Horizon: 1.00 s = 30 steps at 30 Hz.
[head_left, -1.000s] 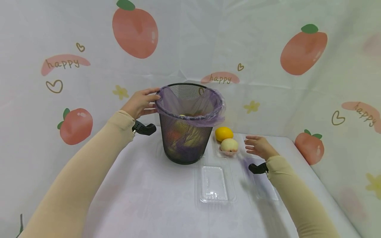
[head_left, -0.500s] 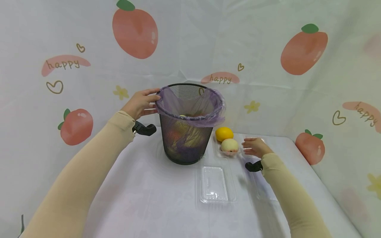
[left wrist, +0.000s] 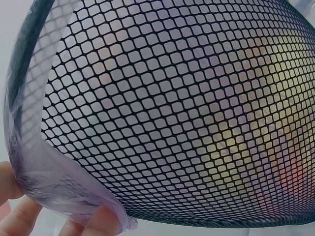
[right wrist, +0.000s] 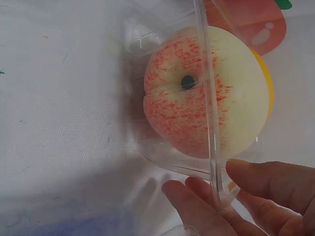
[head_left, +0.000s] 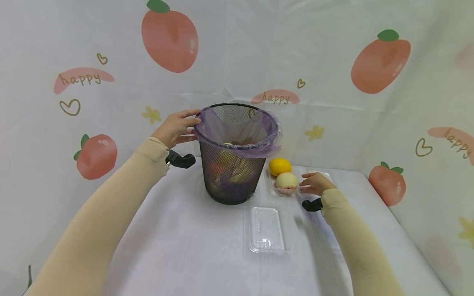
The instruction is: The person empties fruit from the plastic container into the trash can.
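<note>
My left hand (head_left: 175, 128) rests at the left rim of a black mesh bin (head_left: 231, 176). Its fingers, fairly straight and spread, touch the purple bag (left wrist: 64, 182) folded over the rim. Fruit-like red and yellow shapes show through the mesh. My right hand (head_left: 314, 183) pinches the near right edge of a clear plastic container (right wrist: 214, 123), thumb on one side of the rim and fingers on the other. Inside that container sit a pale peach (right wrist: 187, 108) with red speckles and a yellow lemon (head_left: 279, 167) behind it. The container stands just right of the bin.
A clear plastic box (head_left: 266, 230) lies in front of the bin on the white table (head_left: 177, 255). Further clear plastic, hard to make out, lies under and behind the right forearm. A printed white cloth (head_left: 222, 49) hangs behind the table.
My right hand has moved left and slightly down to the container's edge, its thumb and fingers now at the rim. The left hand and the bin have stayed in place.
</note>
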Each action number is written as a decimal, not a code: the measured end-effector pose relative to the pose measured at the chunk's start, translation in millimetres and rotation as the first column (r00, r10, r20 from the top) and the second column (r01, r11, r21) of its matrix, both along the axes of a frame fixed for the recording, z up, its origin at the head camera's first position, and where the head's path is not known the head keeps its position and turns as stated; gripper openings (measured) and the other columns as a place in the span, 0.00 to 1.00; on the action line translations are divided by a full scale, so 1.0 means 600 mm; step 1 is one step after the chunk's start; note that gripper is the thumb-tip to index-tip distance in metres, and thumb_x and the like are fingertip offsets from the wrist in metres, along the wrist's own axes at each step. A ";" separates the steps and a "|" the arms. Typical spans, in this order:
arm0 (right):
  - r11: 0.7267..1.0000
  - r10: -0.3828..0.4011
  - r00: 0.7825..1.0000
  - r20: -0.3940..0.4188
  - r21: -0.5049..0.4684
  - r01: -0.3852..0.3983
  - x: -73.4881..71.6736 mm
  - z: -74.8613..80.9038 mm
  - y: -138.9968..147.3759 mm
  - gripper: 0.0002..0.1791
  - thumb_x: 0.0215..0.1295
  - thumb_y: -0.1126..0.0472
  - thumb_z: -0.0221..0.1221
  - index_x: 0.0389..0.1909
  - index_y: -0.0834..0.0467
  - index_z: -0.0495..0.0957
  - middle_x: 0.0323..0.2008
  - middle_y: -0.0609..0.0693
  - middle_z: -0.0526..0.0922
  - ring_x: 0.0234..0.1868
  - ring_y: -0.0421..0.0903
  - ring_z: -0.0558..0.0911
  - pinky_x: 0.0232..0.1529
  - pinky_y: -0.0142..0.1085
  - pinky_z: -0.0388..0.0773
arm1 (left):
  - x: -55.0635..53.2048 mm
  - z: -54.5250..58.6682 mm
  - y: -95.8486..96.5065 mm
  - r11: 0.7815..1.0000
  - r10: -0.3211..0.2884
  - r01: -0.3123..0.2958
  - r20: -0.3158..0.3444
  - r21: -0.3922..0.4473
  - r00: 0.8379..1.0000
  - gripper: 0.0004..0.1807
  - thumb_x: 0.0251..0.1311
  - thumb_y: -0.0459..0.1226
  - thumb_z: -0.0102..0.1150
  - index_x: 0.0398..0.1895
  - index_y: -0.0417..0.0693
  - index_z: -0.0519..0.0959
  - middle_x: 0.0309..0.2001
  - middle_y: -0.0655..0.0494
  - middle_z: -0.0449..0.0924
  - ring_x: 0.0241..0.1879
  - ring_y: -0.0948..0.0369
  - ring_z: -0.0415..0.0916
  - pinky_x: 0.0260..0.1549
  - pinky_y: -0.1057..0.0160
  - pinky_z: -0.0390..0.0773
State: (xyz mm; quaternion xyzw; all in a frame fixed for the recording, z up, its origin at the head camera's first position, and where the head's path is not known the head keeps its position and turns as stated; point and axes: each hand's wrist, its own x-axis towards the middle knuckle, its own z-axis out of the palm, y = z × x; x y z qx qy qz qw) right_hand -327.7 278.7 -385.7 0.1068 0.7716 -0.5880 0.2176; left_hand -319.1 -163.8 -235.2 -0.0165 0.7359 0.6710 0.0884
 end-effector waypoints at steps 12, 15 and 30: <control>0.996 -0.030 0.999 0.026 -0.079 0.032 -0.011 -0.014 -0.007 0.35 0.67 0.80 0.45 0.73 0.74 0.43 0.67 0.77 0.50 0.33 0.43 0.79 0.65 0.53 0.65 | 0.001 0.000 0.000 1.000 0.002 -0.002 0.000 -0.003 1.000 0.29 0.71 0.39 0.50 0.74 0.61 0.61 0.63 0.52 0.67 0.48 0.60 0.74 0.47 0.66 0.81; 0.992 -0.035 0.998 0.051 -0.122 0.041 -0.012 -0.013 -0.007 0.37 0.66 0.82 0.44 0.73 0.73 0.41 0.70 0.77 0.43 0.32 0.44 0.79 0.66 0.54 0.61 | 0.000 0.000 0.000 1.000 0.002 -0.002 -0.001 0.005 1.000 0.29 0.71 0.39 0.51 0.73 0.60 0.61 0.61 0.52 0.67 0.46 0.61 0.74 0.43 0.68 0.81; 0.951 0.016 0.993 0.117 -0.309 0.022 -0.014 -0.011 -0.001 0.42 0.68 0.81 0.39 0.77 0.57 0.35 0.73 0.73 0.32 0.37 0.47 0.81 0.61 0.45 0.71 | -0.001 -0.002 0.000 1.000 0.006 -0.006 -0.007 -0.011 1.000 0.28 0.71 0.39 0.51 0.74 0.61 0.61 0.59 0.54 0.68 0.48 0.60 0.73 0.47 0.66 0.81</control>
